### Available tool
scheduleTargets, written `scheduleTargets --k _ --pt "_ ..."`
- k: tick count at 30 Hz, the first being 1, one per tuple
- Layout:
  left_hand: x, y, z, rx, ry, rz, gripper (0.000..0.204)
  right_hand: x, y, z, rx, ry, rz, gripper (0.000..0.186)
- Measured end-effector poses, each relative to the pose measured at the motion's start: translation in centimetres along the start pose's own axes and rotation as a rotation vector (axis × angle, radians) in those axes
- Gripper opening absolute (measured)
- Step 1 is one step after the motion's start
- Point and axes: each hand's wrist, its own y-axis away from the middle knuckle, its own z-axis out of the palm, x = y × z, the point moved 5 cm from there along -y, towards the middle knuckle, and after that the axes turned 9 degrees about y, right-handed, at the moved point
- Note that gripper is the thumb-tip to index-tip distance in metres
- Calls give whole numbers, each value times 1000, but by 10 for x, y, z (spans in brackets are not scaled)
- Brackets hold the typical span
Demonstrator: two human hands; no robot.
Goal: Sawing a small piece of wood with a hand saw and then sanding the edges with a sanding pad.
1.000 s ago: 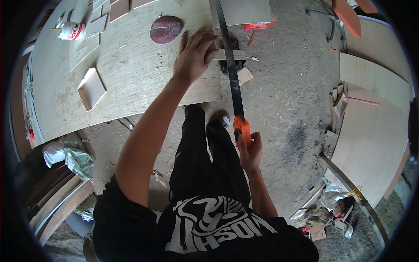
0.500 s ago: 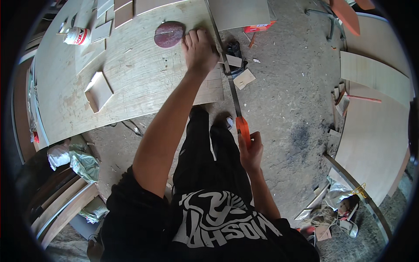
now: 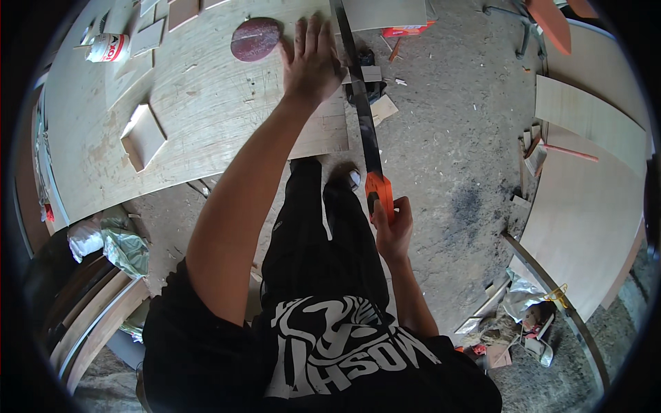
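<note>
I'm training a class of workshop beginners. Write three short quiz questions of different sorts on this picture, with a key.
1. Which hand holds the saw by its orange handle?

2. True or false: the small wooden tray lies to the left of the dark red disc.

3. How is the left hand placed?
a) closed around a can
b) palm down, fingers spread, beside the disc
c) on the floor

Key:
1. The right hand.
2. True.
3. b
</note>
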Motion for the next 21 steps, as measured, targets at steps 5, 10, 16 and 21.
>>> scheduleTargets --k 5,10,16,21 --pt "-7 -10 -2 102 148 -124 59 -5 -8 -4 -13 49 11 33" --pt "-6 -19 -4 239 102 -222 49 -5 -3 -5 12 8 7 32" --pt "1 -14 -6 133 38 46 56 -11 -4 -2 14 -7 16 32" --pt "17 -5 -13 75 147 172 65 -9 -10 2 26 -53 23 32"
